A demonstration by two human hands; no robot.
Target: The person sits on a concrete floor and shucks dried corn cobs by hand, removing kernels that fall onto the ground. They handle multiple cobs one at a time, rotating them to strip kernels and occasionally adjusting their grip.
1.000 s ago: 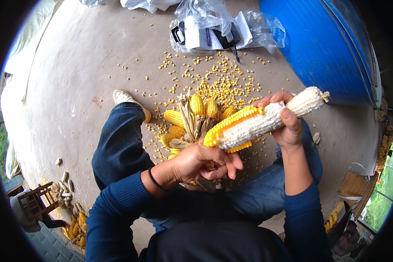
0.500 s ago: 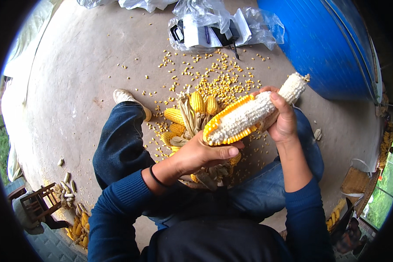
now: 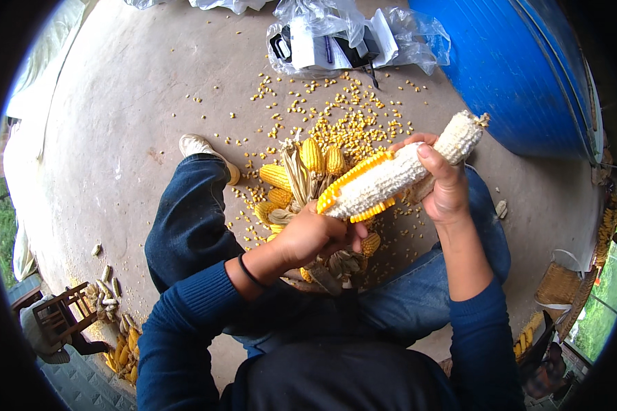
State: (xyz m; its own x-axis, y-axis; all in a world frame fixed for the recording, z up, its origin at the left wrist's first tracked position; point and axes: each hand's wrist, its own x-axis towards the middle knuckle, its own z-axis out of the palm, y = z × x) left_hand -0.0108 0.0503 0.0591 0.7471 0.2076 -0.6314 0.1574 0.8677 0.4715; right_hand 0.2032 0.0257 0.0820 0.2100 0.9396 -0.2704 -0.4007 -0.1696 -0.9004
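A partly shelled ear of corn (image 3: 373,186) is held slantwise between my hands. Its upper face is bare white, with yellow kernel rows left along both edges. My left hand (image 3: 307,238) is closed around its lower end, the thumb by the last kernels. My right hand (image 3: 448,192) grips the ear's upper end together with a bare corncob (image 3: 462,135), which sticks out past the thumb toward the upper right. Below my hands, between my legs, lies a heap of unshelled yellow ears (image 3: 311,156) with dry husks (image 3: 296,179).
Loose kernels (image 3: 353,127) spread over the concrete floor (image 3: 137,89). Clear plastic bags (image 3: 418,41) with dark items lie ahead, beside a large blue container (image 3: 521,75). Bare cobs (image 3: 105,294), more ears (image 3: 125,356) and a wooden chair (image 3: 65,316) are at left; a wicker basket (image 3: 557,284) is at right.
My left thumb, stretched out along the ear before, is now drawn in at its lower end, and the fingers have curled. The right hand's grip looks the same.
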